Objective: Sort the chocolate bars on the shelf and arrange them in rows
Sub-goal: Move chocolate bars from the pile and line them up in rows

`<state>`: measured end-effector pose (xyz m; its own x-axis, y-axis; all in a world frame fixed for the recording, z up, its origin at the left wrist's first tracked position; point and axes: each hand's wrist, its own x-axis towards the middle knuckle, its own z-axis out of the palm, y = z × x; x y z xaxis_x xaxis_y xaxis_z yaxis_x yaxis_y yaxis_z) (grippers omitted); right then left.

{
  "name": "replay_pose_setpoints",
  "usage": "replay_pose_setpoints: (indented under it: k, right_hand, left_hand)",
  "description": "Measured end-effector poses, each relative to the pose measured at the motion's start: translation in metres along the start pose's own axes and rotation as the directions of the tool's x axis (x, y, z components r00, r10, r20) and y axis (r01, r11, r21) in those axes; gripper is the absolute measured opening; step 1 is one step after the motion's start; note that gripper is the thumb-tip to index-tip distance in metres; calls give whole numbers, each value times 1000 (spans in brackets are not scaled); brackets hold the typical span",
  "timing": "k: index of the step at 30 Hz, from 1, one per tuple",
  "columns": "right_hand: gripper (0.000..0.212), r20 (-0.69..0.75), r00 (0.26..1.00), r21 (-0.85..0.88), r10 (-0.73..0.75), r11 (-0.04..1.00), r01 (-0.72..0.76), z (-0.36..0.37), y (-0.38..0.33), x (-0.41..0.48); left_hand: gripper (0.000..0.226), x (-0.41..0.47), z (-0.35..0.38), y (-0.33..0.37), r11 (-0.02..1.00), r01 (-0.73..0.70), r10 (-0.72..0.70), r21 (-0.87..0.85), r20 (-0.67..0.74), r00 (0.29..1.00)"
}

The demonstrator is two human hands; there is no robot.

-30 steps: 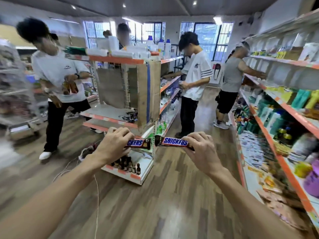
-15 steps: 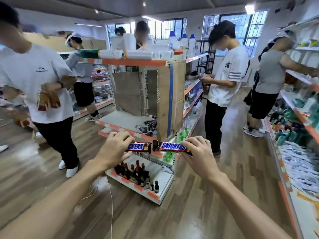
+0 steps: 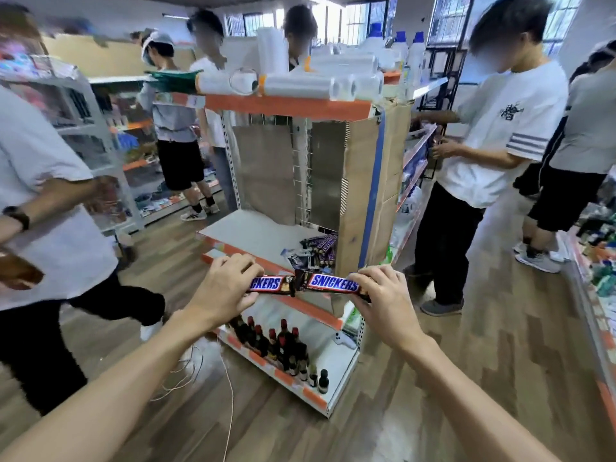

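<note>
Snickers bars (image 3: 335, 283) (brown, blue lettering) meet end to end, gripped by left hand (image 3: 222, 290) and right hand (image 3: 390, 306).

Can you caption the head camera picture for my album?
Left hand and right hand hold two Snickers bars end to end before the shelf.

"SNICKERS" on right chocolate bar (image 3: 335, 284)

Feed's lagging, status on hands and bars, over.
Left hand grips one Snickers bar, right hand grips second bar. Loose bars heaped on middle shelf. Person close left.
</note>
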<state>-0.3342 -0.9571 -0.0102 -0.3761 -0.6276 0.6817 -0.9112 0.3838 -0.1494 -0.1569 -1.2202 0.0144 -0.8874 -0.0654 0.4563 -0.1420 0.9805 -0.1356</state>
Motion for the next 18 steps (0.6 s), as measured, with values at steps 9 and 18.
replay_pose_setpoints:
  k: [9, 18]
  right_hand:
    - [28, 7, 1000, -28, 20, 999, -19, 109, 2, 99]
    - [30, 4, 995, -86, 102, 991, -102, 196, -5, 191]
  left_hand:
    - [28, 61, 65, -131, 1000, -26, 26, 8, 14, 1000]
    - [40, 120, 119, -246, 998, -54, 55, -43, 35, 998]
